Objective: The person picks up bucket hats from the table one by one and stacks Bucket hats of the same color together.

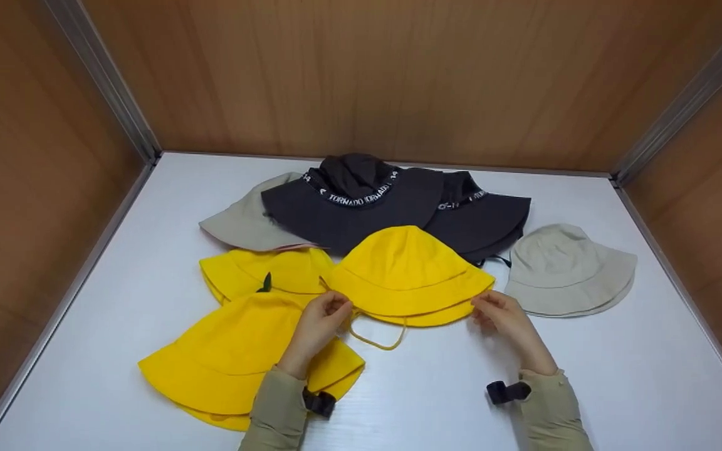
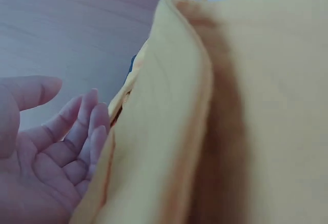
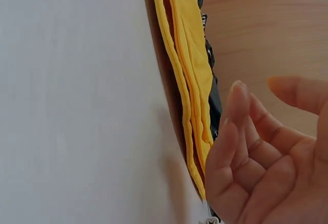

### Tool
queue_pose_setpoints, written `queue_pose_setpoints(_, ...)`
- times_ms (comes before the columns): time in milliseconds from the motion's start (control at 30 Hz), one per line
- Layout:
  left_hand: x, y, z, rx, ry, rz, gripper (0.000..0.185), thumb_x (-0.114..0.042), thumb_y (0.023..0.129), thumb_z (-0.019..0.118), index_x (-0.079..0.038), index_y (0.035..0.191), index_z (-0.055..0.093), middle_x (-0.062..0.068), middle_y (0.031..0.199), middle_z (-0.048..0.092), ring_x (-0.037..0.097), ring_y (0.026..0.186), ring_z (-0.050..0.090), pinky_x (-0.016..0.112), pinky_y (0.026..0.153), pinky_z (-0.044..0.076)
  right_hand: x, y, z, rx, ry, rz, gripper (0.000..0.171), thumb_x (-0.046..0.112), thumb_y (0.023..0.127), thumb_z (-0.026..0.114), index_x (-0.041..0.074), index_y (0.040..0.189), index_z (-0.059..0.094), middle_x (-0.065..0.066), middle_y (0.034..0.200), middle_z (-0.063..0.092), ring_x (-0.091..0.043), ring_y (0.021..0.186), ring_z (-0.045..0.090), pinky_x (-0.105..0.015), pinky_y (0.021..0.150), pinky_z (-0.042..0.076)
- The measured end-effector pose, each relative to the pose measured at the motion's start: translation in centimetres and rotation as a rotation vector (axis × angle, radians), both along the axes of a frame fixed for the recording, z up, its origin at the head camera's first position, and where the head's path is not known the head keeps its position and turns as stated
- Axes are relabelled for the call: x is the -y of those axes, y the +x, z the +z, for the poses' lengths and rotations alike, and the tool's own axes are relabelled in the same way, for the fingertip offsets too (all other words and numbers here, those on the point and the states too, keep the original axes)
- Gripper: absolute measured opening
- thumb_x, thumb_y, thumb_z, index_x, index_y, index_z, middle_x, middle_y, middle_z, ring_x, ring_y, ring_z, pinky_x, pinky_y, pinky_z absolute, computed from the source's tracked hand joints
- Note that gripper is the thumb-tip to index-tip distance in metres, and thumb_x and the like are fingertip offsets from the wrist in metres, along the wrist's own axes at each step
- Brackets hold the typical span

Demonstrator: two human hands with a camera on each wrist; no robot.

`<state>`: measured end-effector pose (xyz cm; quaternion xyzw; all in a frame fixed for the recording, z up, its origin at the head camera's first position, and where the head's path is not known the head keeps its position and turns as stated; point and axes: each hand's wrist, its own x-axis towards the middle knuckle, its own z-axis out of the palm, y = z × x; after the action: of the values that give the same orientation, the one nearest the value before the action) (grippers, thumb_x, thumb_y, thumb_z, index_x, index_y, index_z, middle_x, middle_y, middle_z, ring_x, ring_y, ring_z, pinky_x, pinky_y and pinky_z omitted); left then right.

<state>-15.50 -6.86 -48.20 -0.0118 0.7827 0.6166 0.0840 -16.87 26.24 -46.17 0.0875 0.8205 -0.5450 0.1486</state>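
A yellow bucket hat point(image 1: 408, 269) lies flattened in the middle of the table, its thin yellow cord point(image 1: 376, 344) looped out below the brim. At the left end of that brim is my left hand point(image 1: 320, 322), fingertips right at the edge. My right hand point(image 1: 508, 316) is at the brim's right end. Both wrist views show the thumb apart from loosely bent fingers, with no cloth between them: the left hand point(image 2: 56, 142) beside yellow fabric point(image 2: 154, 106), the right hand point(image 3: 271, 152) next to the layered yellow brim point(image 3: 187, 80).
Two more yellow hats, one nearer point(image 1: 223, 351) and one behind it point(image 1: 261, 269), overlap at the left. Dark wide-brimmed hats point(image 1: 361, 219) lie along the back over a beige hat point(image 1: 248, 216). Another beige hat point(image 1: 568, 269) is at right. Wooden panels point(image 1: 361, 75) enclose the white table point(image 1: 643, 376).
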Motion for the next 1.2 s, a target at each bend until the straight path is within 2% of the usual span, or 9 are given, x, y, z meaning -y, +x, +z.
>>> queue_pose_setpoints(100, 0.3, 0.1, 0.3, -0.001, 0.054, 0.044, 0.018, -0.013, 0.094, 0.058, 0.004, 0.099, 0.061, 0.010, 0.086, 0.060, 0.020, 0.075, 0.053, 0.026, 0.068, 0.046, -0.6, -0.4, 0.5, -0.019, -0.019, -0.086, 0.027, 0.021, 0.097, 0.051, -0.004, 0.108, 0.056, 0.003, 0.084, 0.059, -0.010, 0.078, 0.057, -0.023, 0.071, 0.048)
queue_pose_setpoints(267, 0.5, 0.0, -0.4, -0.003, 0.122, 0.064, 0.019, -0.011, 0.095, 0.056, 0.008, 0.098, 0.060, 0.012, 0.083, 0.061, 0.020, 0.074, 0.055, 0.028, 0.069, 0.048, -1.6, -1.2, 1.3, -0.056, -0.031, -0.186, 0.031, 0.022, 0.097, 0.052, -0.002, 0.115, 0.052, 0.004, 0.094, 0.058, -0.007, 0.086, 0.055, -0.020, 0.077, 0.047)
queue_pose_setpoints(400, 0.6, -0.3, -1.5, -0.006, 0.122, 0.075, 0.019, -0.013, 0.095, 0.056, 0.005, 0.098, 0.061, 0.009, 0.081, 0.061, 0.015, 0.072, 0.055, 0.026, 0.068, 0.048, -2.1, -2.0, 1.4, -0.075, -0.026, -0.219, 0.034, 0.021, 0.098, 0.049, -0.002, 0.123, 0.045, 0.001, 0.102, 0.053, -0.010, 0.087, 0.051, -0.020, 0.076, 0.046)
queue_pose_setpoints(600, 0.6, -0.4, -1.7, 0.023, 0.134, 0.094, 0.016, -0.012, 0.095, 0.056, 0.003, 0.098, 0.060, 0.006, 0.080, 0.060, 0.016, 0.073, 0.055, 0.026, 0.070, 0.049, -2.4, -3.4, 1.2, -0.033, 0.049, -0.179, 0.047, 0.024, 0.099, 0.046, -0.001, 0.137, 0.034, -0.019, 0.132, 0.042, -0.020, 0.101, 0.045, -0.023, 0.080, 0.040)
queue_pose_setpoints(700, 0.6, -0.4, -1.6, 0.028, 0.150, 0.090, 0.015, -0.012, 0.095, 0.055, 0.003, 0.097, 0.060, 0.005, 0.079, 0.059, 0.016, 0.073, 0.055, 0.026, 0.070, 0.048, -2.6, -4.0, 0.9, 0.014, 0.098, -0.137, 0.050, 0.026, 0.099, 0.045, 0.000, 0.139, 0.031, -0.023, 0.140, 0.036, -0.016, 0.090, 0.045, -0.022, 0.073, 0.037)
queue_pose_setpoints(800, 0.6, -0.4, -1.5, 0.013, 0.164, 0.081, 0.016, -0.012, 0.096, 0.055, 0.004, 0.097, 0.060, 0.005, 0.078, 0.059, 0.016, 0.072, 0.055, 0.025, 0.069, 0.048, -2.6, -4.4, 0.8, 0.039, 0.159, -0.092, 0.052, 0.028, 0.099, 0.044, -0.001, 0.140, 0.031, -0.025, 0.140, 0.036, -0.018, 0.088, 0.046, -0.027, 0.077, 0.039)
queue_pose_setpoints(900, 0.7, -0.4, -1.5, 0.007, 0.174, 0.079, 0.018, -0.012, 0.096, 0.055, 0.005, 0.097, 0.059, 0.005, 0.078, 0.059, 0.015, 0.071, 0.055, 0.024, 0.069, 0.048, -2.6, -4.6, 0.6, 0.048, 0.206, -0.057, 0.053, 0.030, 0.099, 0.044, -0.001, 0.140, 0.031, -0.027, 0.141, 0.036, -0.030, 0.107, 0.049, -0.038, 0.091, 0.040)
queue_pose_setpoints(967, 0.7, -0.4, -1.4, 0.011, 0.178, 0.079, 0.019, -0.013, 0.096, 0.055, 0.005, 0.098, 0.059, 0.005, 0.079, 0.060, 0.015, 0.072, 0.056, 0.024, 0.069, 0.049, -2.5, -4.6, 0.5, 0.046, 0.221, -0.044, 0.054, 0.030, 0.099, 0.044, -0.002, 0.140, 0.031, -0.027, 0.141, 0.036, -0.035, 0.120, 0.042, -0.043, 0.096, 0.038)
queue_pose_setpoints(1200, 0.6, -0.4, -1.2, 0.038, 0.213, 0.086, 0.019, -0.012, 0.096, 0.054, 0.006, 0.099, 0.058, 0.007, 0.081, 0.060, 0.015, 0.073, 0.056, 0.025, 0.071, 0.050, -2.2, -4.8, 0.3, 0.046, 0.247, -0.032, 0.051, 0.029, 0.098, 0.045, -0.002, 0.136, 0.033, -0.027, 0.134, 0.041, -0.026, 0.096, 0.044, -0.032, 0.078, 0.039)
